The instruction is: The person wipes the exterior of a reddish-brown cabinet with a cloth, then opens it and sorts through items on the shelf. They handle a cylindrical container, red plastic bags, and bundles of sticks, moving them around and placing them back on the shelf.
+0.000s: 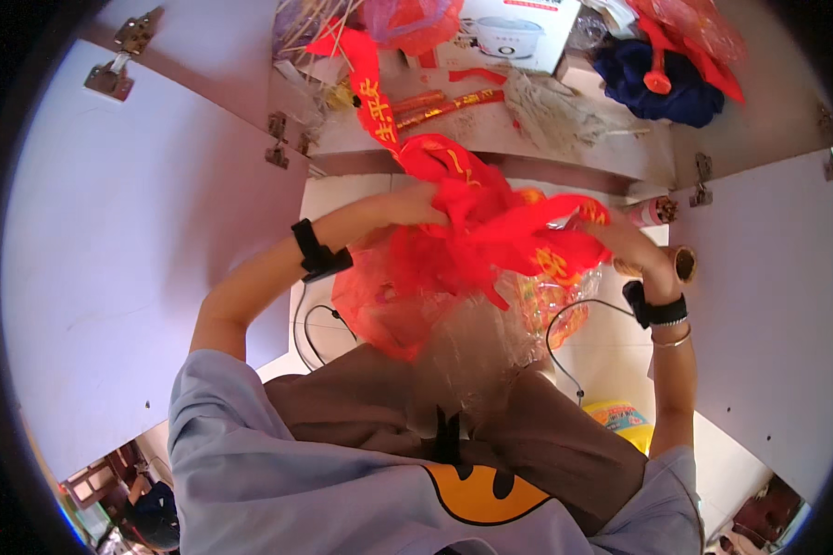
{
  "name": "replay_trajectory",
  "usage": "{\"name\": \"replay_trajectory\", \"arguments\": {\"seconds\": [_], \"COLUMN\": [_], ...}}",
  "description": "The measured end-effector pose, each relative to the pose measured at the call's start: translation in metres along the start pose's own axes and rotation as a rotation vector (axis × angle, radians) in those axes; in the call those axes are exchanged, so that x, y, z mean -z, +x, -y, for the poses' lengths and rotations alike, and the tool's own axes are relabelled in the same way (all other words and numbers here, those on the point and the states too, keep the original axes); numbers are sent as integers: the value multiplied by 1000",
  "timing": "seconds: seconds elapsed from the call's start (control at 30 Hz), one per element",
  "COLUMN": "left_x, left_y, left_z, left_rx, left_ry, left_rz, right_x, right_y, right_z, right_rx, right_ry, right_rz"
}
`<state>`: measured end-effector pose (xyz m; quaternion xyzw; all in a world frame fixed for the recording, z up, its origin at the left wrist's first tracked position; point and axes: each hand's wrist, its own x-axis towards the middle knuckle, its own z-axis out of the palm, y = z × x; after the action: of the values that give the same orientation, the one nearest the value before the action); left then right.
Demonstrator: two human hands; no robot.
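The white cabinet doors spread at my 9 o'clock [130, 250] and 3 o'clock [777, 287], with a littered shelf [477, 131] at 12. Between them, just past the middle toward 1 o'clock, I have the red cloth sash [491, 227] bunched above a red plastic bag [356, 301] and a clear plastic bag [472, 342]; its yellow-marked tail trails to 11 o'clock, over the shelf. I judge it light, limp, perhaps a little slippery, and hardly fragile, though prone to tangle. My right hand [622, 240] grips its edge at the bunch's 3 o'clock; my left hand [423, 205] goes in at 10, fingers hidden, so I can't tell their closure. The best holds look like the flat edges, with both hands apart, rather than the loose middle folds.
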<state>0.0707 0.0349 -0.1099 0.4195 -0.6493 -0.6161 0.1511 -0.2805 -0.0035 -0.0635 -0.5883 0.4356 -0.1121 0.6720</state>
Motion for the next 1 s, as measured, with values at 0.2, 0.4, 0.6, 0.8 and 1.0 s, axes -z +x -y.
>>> {"name": "replay_trajectory", "arguments": {"seconds": [0.2,0.4,0.6,0.8,1.0], "left_x": [46,72,89,80,74], "left_y": [-4,-7,-20,-41,-25], "left_z": [40,51,-15,-70,-68], "left_rx": [138,219,235,-22,-98], "left_ry": [208,634,142,-695,-842], "left_rz": [-122,-173,0,75,-279], "right_x": [37,66,87,120,119], "right_y": [1,-21,-57,-90,-58], "right_z": [-5,5,47,62,49], "right_rx": [-88,283,741,913,832], "right_ry": [-312,-113,633,728,616], "right_rz": [-436,-627,-444,-501,-613]}}
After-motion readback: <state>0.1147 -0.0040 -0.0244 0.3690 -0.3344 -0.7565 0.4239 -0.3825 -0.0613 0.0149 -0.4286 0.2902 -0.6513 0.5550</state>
